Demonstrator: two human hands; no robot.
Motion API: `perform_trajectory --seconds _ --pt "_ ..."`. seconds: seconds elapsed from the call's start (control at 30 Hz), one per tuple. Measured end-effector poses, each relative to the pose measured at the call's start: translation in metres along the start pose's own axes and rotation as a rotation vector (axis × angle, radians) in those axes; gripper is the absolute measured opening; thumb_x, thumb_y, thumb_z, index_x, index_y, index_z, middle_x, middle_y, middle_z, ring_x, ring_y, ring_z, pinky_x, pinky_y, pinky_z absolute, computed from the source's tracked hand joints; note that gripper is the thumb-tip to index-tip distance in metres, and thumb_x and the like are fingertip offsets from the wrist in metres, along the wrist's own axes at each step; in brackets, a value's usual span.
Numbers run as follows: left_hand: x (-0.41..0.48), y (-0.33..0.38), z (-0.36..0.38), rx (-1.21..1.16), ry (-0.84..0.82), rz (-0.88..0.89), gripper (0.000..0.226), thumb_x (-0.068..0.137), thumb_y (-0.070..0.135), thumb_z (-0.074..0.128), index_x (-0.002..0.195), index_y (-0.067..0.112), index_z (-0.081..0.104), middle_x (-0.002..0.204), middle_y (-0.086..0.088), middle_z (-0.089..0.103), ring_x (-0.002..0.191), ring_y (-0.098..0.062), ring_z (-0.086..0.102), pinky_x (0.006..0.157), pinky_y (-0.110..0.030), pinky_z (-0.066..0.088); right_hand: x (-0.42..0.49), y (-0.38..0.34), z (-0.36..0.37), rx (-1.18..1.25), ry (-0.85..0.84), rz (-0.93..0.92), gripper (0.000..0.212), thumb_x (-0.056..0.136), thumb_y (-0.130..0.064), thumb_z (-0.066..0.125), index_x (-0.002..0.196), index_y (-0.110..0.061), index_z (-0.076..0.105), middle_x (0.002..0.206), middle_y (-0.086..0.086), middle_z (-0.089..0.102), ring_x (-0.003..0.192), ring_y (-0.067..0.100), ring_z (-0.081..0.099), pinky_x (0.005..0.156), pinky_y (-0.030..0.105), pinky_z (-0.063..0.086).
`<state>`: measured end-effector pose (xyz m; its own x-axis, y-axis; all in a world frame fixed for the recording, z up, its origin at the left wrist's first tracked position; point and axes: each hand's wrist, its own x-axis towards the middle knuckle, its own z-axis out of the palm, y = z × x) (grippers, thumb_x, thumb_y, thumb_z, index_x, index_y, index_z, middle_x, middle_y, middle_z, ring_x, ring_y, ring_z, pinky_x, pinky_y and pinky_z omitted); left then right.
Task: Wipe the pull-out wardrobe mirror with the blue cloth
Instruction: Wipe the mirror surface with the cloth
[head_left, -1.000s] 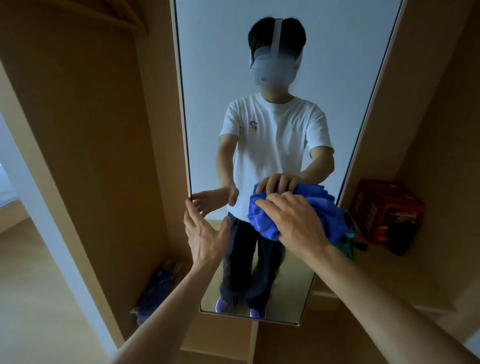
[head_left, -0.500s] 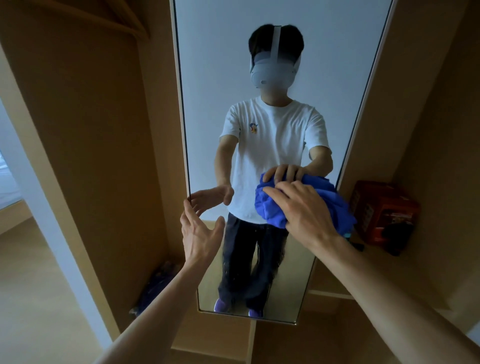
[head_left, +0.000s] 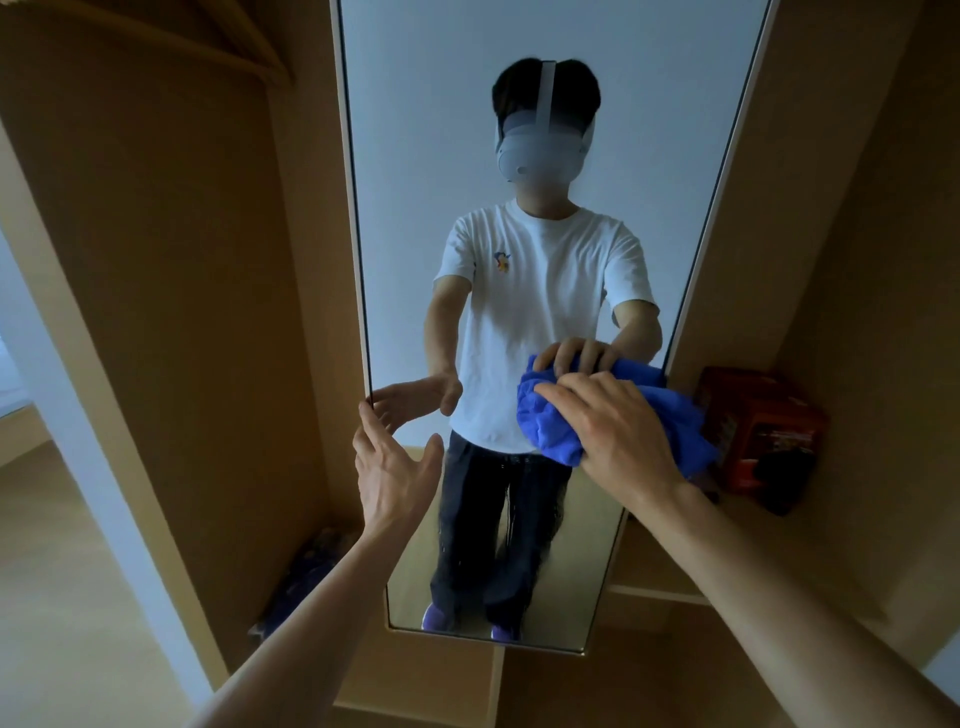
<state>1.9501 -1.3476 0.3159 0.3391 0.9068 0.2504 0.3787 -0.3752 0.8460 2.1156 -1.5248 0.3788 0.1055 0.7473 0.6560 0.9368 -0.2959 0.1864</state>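
Two grips meet the pull-out mirror (head_left: 415, 156) of a wooden wardrobe. The right grip (head_left: 618, 431) lies over a bunched blue cloth (head_left: 550, 431), fingers bent round the wad, and presses it flat to the glass close to the mirror's right edge, roughly level with the waist of the reflected figure. The cloth's folds spill past the wrist toward that edge.

The left grip (head_left: 395, 478) holds nothing. Its fingers are straight and its thumb is spread wide, with the fingertips at the mirror's left edge, a little lower than the cloth and well apart from it.

The glass shows the person in a white T-shirt with a small coloured emblem on the chest, too small to make out any lettering, and a pale headset.

Bare glass runs above the cloth to the top of the picture, and below it down to the mirror's bottom edge. A strip of bare glass also separates the two grips.

A tall wooden side panel (head_left: 182, 260) stands to the left of the mirror. A bluish bundle (head_left: 306, 577) lies low at its foot, too dim to identify. Light wood floor (head_left: 62, 571) lies beyond the panel.

A wardrobe shelf (head_left: 753, 530) sits to the right, carrying a red box (head_left: 753, 426) near the mirror's right edge. The print on the box is too blurred to read. A dark object (head_left: 784, 478) rests against its front, toward the shelf's front edge.
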Motion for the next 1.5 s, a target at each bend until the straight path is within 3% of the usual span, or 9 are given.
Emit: perform_trajectory --seconds 0.37,0.83,1.23,1.37,1.43,1.5 --pt "-0.004 -0.003 -0.001 0.011 -0.002 0.012 0.099 0.092 0.043 0.064 0.161 0.022 -0.004 0.164 -0.013 0.016 0.145 -0.035 0.031 0.109 -0.056 0.043 -0.027 -0.009 0.014 -0.002 -0.170 -0.016 0.058 0.077 -0.003 0.071 0.132 -0.017 0.060 0.118 0.001 0.064 0.097 0.025 0.059 0.081 0.039 0.047" --pt "-0.001 -0.006 0.002 0.036 0.011 -0.007 0.102 0.090 0.045 0.068 0.160 0.025 -0.003 0.164 -0.012 0.018 0.145 -0.038 0.031 0.106 -0.057 0.045 0.003 0.031 -0.044 -0.071 0.028 0.040 0.066 0.069 0.003 0.073 0.132 -0.012 0.062 0.114 0.008 0.064 0.093 0.030 0.059 0.078 0.045 0.047" --pt "0.001 -0.012 0.009 0.028 0.038 0.004 0.104 0.087 0.041 0.071 0.160 0.027 -0.002 0.163 -0.011 0.019 0.144 -0.037 0.033 0.106 -0.056 0.045 -0.055 0.024 0.012 0.038 -0.042 0.047 0.071 0.068 0.004 0.075 0.135 -0.011 0.060 0.118 0.006 0.062 0.097 0.027 0.061 0.084 0.041 0.050" --pt "0.001 -0.013 0.006 0.019 0.018 0.005 0.104 0.088 0.040 0.071 0.161 0.026 -0.002 0.163 -0.011 0.018 0.144 -0.037 0.033 0.105 -0.056 0.046 -0.069 0.019 0.013 0.073 -0.046 0.084 0.060 0.079 -0.001 0.065 0.138 -0.009 0.058 0.121 0.009 0.062 0.100 0.028 0.061 0.086 0.042 0.049" --pt "0.001 -0.013 0.005 0.017 0.010 0.003 0.104 0.088 0.040 0.071 0.161 0.025 -0.002 0.163 -0.012 0.018 0.143 -0.038 0.034 0.105 -0.056 0.046 -0.058 0.020 0.006 0.134 -0.092 0.100 0.060 0.079 -0.002 0.066 0.138 -0.007 0.058 0.123 0.009 0.062 0.103 0.028 0.061 0.089 0.039 0.047" --pt "0.001 -0.012 0.003 0.015 0.009 0.004 0.103 0.088 0.041 0.071 0.160 0.026 -0.001 0.163 -0.013 0.019 0.143 -0.038 0.035 0.104 -0.056 0.046 -0.042 0.021 -0.003 0.297 -0.177 -0.048 0.056 0.067 -0.010 0.070 0.123 -0.003 0.068 0.108 0.008 0.068 0.094 0.023 0.064 0.088 0.026 0.044"
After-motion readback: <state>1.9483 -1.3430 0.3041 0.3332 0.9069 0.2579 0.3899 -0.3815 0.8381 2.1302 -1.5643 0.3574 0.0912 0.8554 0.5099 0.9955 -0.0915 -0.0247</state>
